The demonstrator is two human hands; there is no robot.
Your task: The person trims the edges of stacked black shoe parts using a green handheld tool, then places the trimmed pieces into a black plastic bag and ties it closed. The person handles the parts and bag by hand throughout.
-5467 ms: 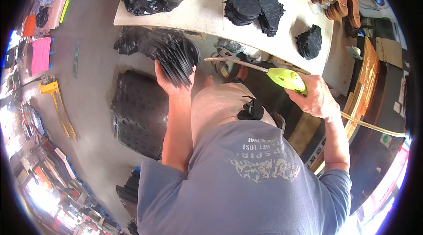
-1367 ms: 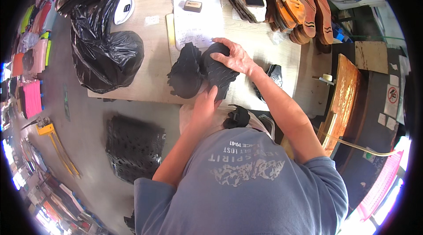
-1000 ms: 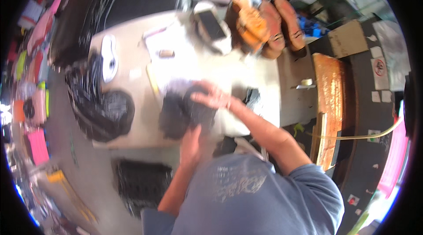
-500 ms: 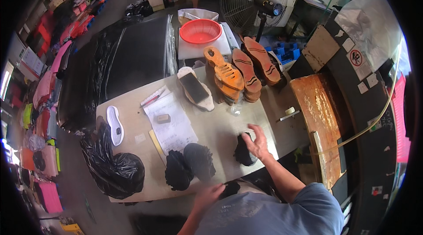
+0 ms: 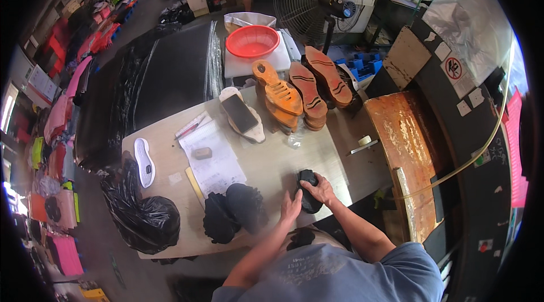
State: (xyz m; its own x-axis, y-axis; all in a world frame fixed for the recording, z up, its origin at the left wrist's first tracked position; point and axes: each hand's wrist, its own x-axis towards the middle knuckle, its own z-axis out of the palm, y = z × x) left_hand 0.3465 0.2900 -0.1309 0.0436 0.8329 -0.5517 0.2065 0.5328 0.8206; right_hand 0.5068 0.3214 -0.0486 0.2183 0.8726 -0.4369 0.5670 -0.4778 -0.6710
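A small black bundle [image 5: 309,203], seemingly of cloth, stands near the table's front right edge. My right hand [image 5: 321,190] is closed on its upper right side. Along its left side, my left hand [image 5: 291,205] has its fingers stretched and thumb apart, close to or touching the bundle; exact contact cannot be made out. To the left, two more black cloth bundles [image 5: 220,220] sit side by side, the right one [image 5: 246,207] looking greyer. Another black piece [image 5: 300,238] lies at my lap, below the table edge.
On the table [image 5: 272,171] lie written papers [image 5: 218,157], a phone [image 5: 240,113] on a pale sole-shaped piece, a white shoe sole [image 5: 144,162] and a black plastic bag [image 5: 150,222]. Orange shoe lasts [image 5: 280,101] and brown soles [image 5: 328,78] stand behind; a fan [image 5: 317,4] is farther back.
My left hand has risen from the lap to the bundle's left side. My right hand, hovering open beside the bundle before, has closed on it. The view has shifted slightly.
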